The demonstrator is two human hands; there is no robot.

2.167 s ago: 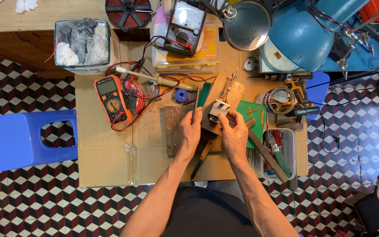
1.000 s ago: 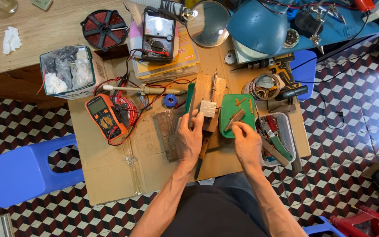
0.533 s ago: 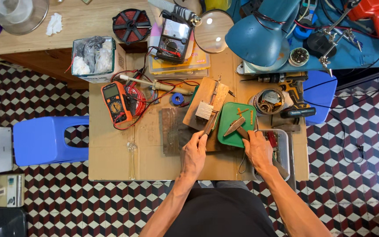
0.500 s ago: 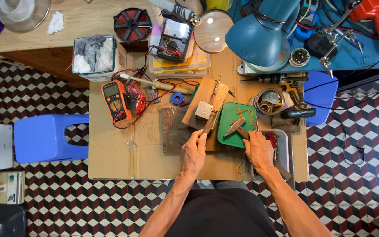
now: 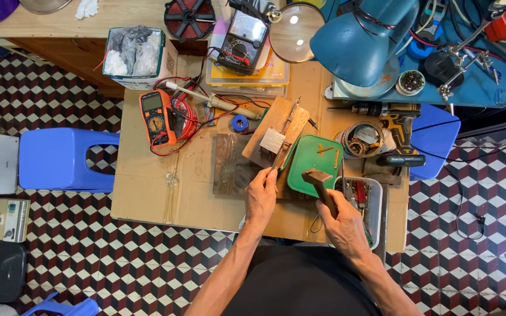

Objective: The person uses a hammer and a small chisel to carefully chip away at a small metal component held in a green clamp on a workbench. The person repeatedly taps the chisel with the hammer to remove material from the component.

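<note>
Hammer (image 5: 318, 179): small, wooden handle, gripped in the right hand (image 5: 342, 225), fist closed round the handle, head hanging over the near edge of the green tray (image 5: 314, 161). Left hand (image 5: 261, 196) is closed on a thin metal tool (image 5: 280, 157), pinched between its fingers, tip pointing up toward the white ribbed part (image 5: 272, 140) sitting on the tilted wooden block (image 5: 276, 126). Can't tell if the tip touches the part.

Outward from there: dark wood board (image 5: 229, 164) just left of the left hand, flat on the desk (image 5: 147, 187). Grey parts bin (image 5: 363, 202) right beside the right hand, red-handled tools in it. Behind the tray, a round tin (image 5: 363, 139) of bits, a cordless drill (image 5: 399, 131) next to it.

Further left: orange multimeter (image 5: 156, 117) with red leads tangled beside it, soldering iron (image 5: 218, 102) lying across, blue tape roll (image 5: 239, 123). Back edge: analog meter (image 5: 243, 35) on a stack of books, magnifier (image 5: 293, 32), blue desk lamp (image 5: 364, 38). Blue plastic stool (image 5: 60, 159) stands off the desk's left side on the checkered floor (image 5: 89, 257).
</note>
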